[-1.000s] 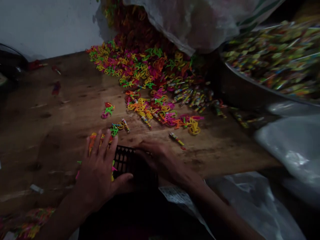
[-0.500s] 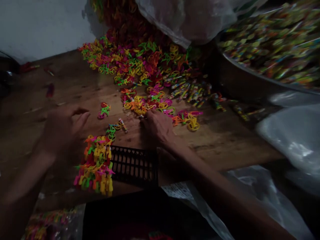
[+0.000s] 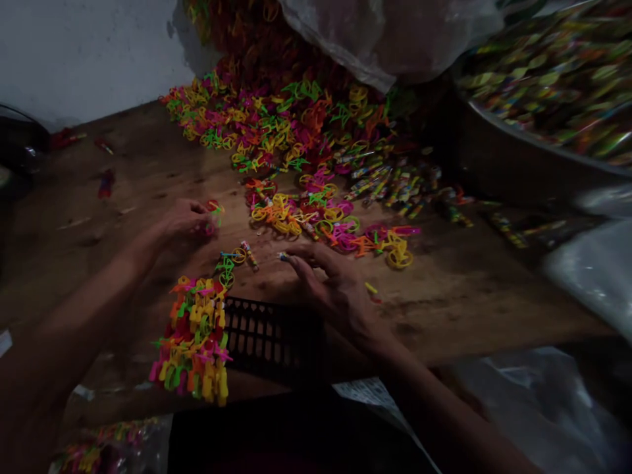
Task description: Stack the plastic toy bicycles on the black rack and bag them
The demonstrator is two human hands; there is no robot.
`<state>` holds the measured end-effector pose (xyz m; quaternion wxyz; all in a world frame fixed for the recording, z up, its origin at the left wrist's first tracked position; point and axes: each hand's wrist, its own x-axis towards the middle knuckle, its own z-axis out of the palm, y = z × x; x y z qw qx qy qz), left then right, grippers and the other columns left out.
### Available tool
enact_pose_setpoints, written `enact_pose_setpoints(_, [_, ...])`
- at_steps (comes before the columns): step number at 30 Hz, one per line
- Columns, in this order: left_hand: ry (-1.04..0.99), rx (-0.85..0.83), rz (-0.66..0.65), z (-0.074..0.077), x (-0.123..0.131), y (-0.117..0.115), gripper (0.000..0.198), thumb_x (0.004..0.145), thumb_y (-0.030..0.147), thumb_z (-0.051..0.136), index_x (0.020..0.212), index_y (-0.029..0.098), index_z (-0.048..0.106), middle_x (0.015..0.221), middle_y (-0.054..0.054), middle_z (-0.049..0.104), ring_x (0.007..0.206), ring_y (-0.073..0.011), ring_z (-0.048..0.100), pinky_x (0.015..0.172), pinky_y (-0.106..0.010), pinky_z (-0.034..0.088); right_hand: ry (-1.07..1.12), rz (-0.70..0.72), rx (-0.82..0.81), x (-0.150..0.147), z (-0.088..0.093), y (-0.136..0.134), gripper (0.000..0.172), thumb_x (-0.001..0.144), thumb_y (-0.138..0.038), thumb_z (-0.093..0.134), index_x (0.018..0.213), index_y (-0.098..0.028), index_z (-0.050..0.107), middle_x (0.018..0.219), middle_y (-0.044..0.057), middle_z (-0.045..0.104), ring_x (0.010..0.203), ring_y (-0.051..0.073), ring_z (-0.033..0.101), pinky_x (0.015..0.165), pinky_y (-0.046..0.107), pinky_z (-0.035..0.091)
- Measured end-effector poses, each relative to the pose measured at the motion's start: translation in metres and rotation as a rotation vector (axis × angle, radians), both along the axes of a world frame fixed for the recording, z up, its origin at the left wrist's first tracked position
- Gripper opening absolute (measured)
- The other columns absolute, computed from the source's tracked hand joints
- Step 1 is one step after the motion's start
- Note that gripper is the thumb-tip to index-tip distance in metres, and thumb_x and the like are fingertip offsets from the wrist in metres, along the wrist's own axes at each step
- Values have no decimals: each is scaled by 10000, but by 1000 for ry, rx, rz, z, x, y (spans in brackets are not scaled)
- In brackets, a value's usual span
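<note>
My left hand (image 3: 185, 220) is closed in a pinch on a small pink and green toy bicycle (image 3: 214, 212) lying apart from the main heap. My right hand (image 3: 330, 280) rests on the wooden table with fingers pinched on a small colourful wrapped stick (image 3: 282, 256). Between my arms lies a black plastic grid tray (image 3: 269, 332), its left end filled with a stack of bright toy bicycles (image 3: 195, 342). A green and yellow bicycle (image 3: 230, 260) and another wrapped stick (image 3: 249, 255) lie just above the tray.
A big heap of neon toy bicycles (image 3: 286, 131) spills from a clear bag (image 3: 395, 33) at the back. A large bowl of wrapped sticks (image 3: 553, 85) stands at right. Plastic sheeting (image 3: 587, 276) covers the right edge. A dark object (image 3: 20, 148) sits far left.
My left hand moved right and closed on the lone pink-green bicycle. My right hand drew back from the pile toward the tray with a wrapped stick at its fingertips.
</note>
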<state>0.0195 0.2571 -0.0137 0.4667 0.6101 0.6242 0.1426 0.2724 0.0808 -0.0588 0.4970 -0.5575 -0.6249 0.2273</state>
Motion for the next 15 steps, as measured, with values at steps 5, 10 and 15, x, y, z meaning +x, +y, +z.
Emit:
enact_pose_setpoints(5, [-263, -21, 89, 49, -3, -42, 219, 884, 392, 672, 850, 178, 636, 797, 1, 681, 661, -84, 551, 631, -233, 449, 267, 53, -19, -17, 5, -1, 248, 967, -315, 581, 1109, -223, 762, 1000, 57, 772, 871, 177, 720, 783, 327, 585])
enact_pose_setpoints(10, [-445, -62, 120, 78, 14, -99, 189, 823, 326, 748, 866, 155, 678, 788, -5, 689, 658, -84, 619, 598, -192, 506, 519, 82, -13, -33, 23, -5, 229, 908, -391, 698, 1042, -218, 766, 864, 26, 741, 734, 151, 674, 711, 306, 567])
enact_pose_setpoints(15, [-703, -205, 127, 79, 43, -138, 191, 747, 214, 836, 875, 139, 715, 794, -33, 730, 632, -124, 680, 526, -191, 533, 403, 52, 219, -42, 52, -19, 132, 966, -265, 615, 1040, -221, 715, 872, 17, 725, 750, 141, 664, 699, 286, 560])
